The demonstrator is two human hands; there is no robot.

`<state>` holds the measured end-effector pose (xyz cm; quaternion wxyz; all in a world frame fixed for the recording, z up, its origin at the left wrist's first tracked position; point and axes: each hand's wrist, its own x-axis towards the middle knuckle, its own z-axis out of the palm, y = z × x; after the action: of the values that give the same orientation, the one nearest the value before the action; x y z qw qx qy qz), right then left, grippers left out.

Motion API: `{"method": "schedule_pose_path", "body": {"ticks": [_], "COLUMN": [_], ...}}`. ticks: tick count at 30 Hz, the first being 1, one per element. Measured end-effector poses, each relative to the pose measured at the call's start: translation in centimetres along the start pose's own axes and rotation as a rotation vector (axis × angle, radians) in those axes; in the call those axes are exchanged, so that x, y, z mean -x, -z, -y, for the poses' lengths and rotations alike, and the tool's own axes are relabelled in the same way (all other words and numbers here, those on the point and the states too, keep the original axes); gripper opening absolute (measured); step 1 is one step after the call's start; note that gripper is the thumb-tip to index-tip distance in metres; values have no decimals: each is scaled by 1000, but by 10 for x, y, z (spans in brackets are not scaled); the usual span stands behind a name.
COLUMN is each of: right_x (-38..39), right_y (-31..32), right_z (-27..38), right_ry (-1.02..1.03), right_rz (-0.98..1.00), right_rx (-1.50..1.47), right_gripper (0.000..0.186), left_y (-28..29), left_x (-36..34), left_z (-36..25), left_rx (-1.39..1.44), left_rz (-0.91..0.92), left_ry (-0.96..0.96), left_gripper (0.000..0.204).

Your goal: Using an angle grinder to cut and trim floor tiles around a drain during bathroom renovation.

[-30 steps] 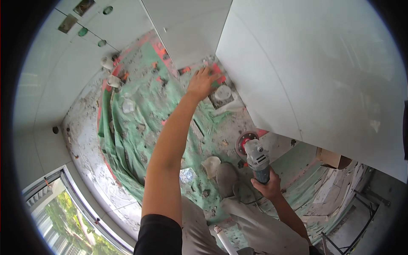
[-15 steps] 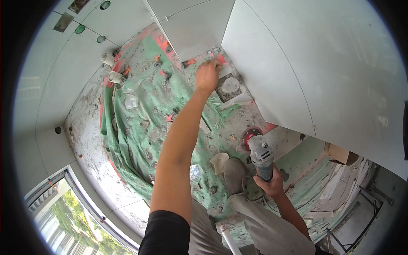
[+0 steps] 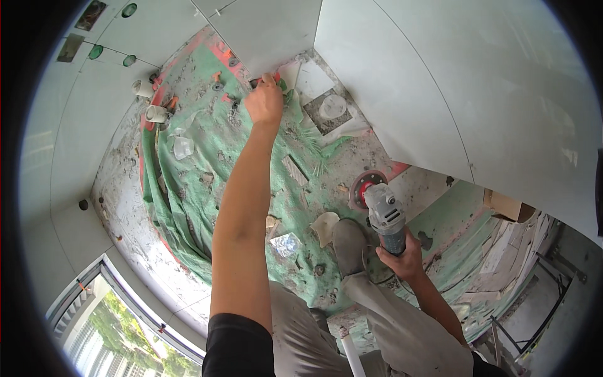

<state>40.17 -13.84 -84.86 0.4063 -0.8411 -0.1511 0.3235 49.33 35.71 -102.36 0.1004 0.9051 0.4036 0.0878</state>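
My right hand is wrapped round the grey body of an angle grinder. Its round disc, dark with a red centre, is at the far end, above the floor. My left arm stretches far forward, and my left hand is closed at the red-edged corner of the dusty green floor sheet, by the foot of the wall panels. The fingertips are partly hidden. Beside that hand, a pale floor tile shows, next to a square opening with a translucent round plastic tub in it.
Pale panels rise at right and back. Several orange-handled levelling pieces, white pipe ends, a crumpled clear plastic and rubble lie on the sheet. A cardboard box stands at right. My shoe is near the grinder; its cable trails behind.
My left hand has moved left with the sheet's corner, folding it back and baring more of the pale tile. The grinder stays in my right hand, nearly where it was.
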Motion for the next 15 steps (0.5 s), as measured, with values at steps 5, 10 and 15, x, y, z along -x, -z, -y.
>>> {"method": "schedule_pose_path", "body": {"ticks": [5, 10, 15], "right_x": [0, 1, 5], "right_y": [0, 1, 3], "right_z": [-2, -3, -5], "right_ry": [49, 2, 42], "right_rz": [-11, -28, -64], "right_rx": [10, -30, 4], "right_gripper": [46, 46, 47], "left_y": [8, 7, 2], "left_x": [6, 6, 20], "left_z": [1, -3, -10], "left_rx": [206, 193, 232], "left_rz": [-71, -35, -61], "left_ry": [128, 197, 212], "left_gripper": [25, 31, 27]}}
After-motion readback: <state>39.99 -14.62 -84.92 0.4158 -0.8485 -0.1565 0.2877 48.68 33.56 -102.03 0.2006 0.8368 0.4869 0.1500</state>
